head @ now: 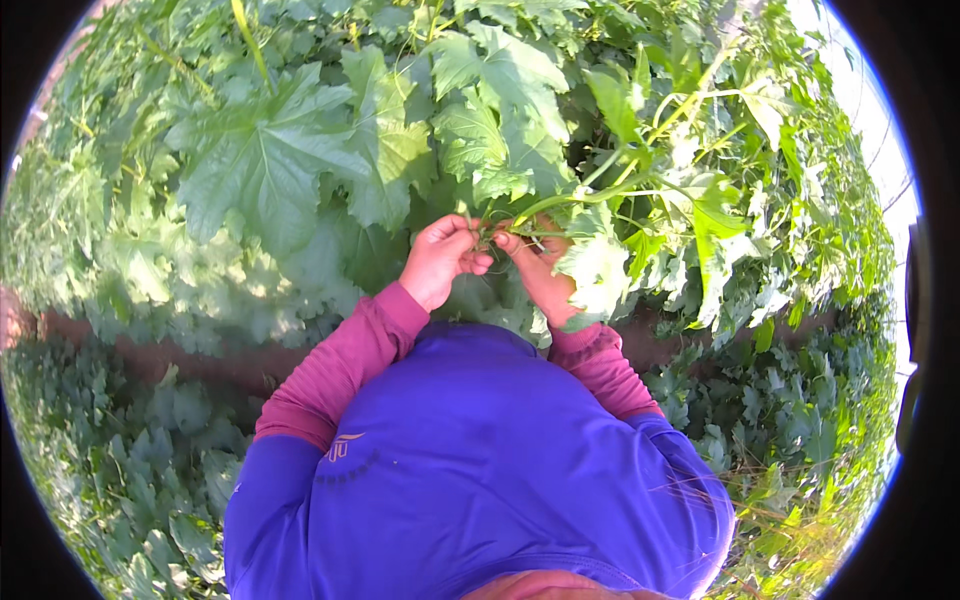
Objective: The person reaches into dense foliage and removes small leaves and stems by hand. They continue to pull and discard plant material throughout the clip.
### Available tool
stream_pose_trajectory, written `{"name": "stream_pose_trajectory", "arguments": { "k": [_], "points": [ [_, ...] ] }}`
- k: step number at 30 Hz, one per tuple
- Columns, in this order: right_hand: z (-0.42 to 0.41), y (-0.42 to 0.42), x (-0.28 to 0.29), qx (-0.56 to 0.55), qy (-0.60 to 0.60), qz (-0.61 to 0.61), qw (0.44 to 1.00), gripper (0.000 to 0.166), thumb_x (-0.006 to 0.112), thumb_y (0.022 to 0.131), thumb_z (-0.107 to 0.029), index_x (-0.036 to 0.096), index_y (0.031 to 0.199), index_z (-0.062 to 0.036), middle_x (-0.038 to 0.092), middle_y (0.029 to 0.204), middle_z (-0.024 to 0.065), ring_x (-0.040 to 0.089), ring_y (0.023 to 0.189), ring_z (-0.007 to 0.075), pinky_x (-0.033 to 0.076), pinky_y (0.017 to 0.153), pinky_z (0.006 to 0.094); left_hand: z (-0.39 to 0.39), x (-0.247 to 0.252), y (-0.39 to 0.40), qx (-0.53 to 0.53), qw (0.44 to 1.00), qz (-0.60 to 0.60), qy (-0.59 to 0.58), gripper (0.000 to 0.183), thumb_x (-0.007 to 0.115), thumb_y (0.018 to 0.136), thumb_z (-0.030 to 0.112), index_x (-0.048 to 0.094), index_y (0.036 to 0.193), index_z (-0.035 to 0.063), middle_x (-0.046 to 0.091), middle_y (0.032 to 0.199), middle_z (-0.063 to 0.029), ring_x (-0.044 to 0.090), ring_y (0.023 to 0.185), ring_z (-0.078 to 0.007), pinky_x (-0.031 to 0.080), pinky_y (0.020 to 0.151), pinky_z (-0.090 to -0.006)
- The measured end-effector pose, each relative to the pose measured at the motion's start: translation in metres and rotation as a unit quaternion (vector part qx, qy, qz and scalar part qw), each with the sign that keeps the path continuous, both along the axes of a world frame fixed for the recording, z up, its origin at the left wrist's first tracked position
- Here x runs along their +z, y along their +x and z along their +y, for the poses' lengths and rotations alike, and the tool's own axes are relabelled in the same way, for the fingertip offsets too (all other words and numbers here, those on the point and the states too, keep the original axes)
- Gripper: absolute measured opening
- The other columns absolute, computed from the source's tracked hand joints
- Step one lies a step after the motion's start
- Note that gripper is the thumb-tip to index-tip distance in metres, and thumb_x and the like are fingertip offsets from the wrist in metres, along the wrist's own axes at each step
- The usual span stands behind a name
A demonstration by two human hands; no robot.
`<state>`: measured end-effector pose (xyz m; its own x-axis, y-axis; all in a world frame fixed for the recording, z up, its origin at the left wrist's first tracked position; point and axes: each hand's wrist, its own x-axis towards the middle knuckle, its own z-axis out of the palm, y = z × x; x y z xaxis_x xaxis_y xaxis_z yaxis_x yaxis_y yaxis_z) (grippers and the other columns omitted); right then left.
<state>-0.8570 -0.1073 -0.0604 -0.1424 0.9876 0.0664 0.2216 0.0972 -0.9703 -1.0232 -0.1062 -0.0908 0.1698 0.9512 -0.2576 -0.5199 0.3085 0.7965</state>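
In front of my chest both hands meet at a green vine stem [559, 201] with thin tendrils. My left hand [444, 255] pinches a small green shoot [480, 234] between thumb and fingertips. Close beside it, my right hand [541, 266] is closed on the vine stem, its thumb pointing towards the left fingertips. A pale lobed leaf [596, 266] covers part of the right hand and wrist. Above and left of the left hand spreads a large lobed leaf [262, 154]. More leafy stems [686, 105] rise to the upper right of the right hand.
Dense leafy vines [97, 180] fill the view ahead and to both sides. A strip of brown soil [202, 364] runs behind the front row, with a second band of low plants [142, 450] on my side. Dry grass [780, 532] stands at the lower right.
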Motion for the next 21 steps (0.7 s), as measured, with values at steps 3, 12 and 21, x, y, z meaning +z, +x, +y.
{"name": "stream_pose_trajectory", "arguments": {
  "k": [3,12,21],
  "points": [
    [-0.001,-0.009,-0.001,-0.014,0.011,0.033,0.999,0.025,0.071,0.084,-0.018,0.063,0.102,-0.0031,0.065,0.093,0.0026,0.059,0.088,0.0123,0.047,0.079,0.0264,-0.001,-0.006,-0.008,0.015,0.993,-0.106,-0.054,0.013,0.052,0.089,0.004,0.057,0.102,0.0027,0.063,0.082,-0.0071,0.063,0.061,-0.0154,0.054,0.055,-0.0273],
    [-0.008,-0.015,0.003,0.002,-0.004,0.086,0.996,0.021,0.070,0.085,-0.015,0.063,0.101,-0.0035,0.065,0.095,0.0030,0.058,0.088,0.0111,0.047,0.080,0.0258,0.000,-0.013,-0.021,-0.032,0.996,0.021,0.075,0.016,0.052,0.088,0.001,0.059,0.102,0.0024,0.061,0.079,-0.0048,0.059,0.061,-0.0124,0.050,0.057,-0.0246],
    [-0.014,-0.017,-0.024,-0.055,0.044,0.054,0.996,0.023,0.070,0.085,-0.017,0.062,0.103,-0.0033,0.065,0.095,0.0035,0.058,0.089,0.0127,0.047,0.083,0.0275,0.003,-0.009,-0.015,0.028,0.883,0.379,0.276,0.013,0.058,0.080,-0.001,0.062,0.093,0.0001,0.058,0.080,-0.0100,0.059,0.064,-0.0160,0.046,0.058,-0.0290]
  ]
}}
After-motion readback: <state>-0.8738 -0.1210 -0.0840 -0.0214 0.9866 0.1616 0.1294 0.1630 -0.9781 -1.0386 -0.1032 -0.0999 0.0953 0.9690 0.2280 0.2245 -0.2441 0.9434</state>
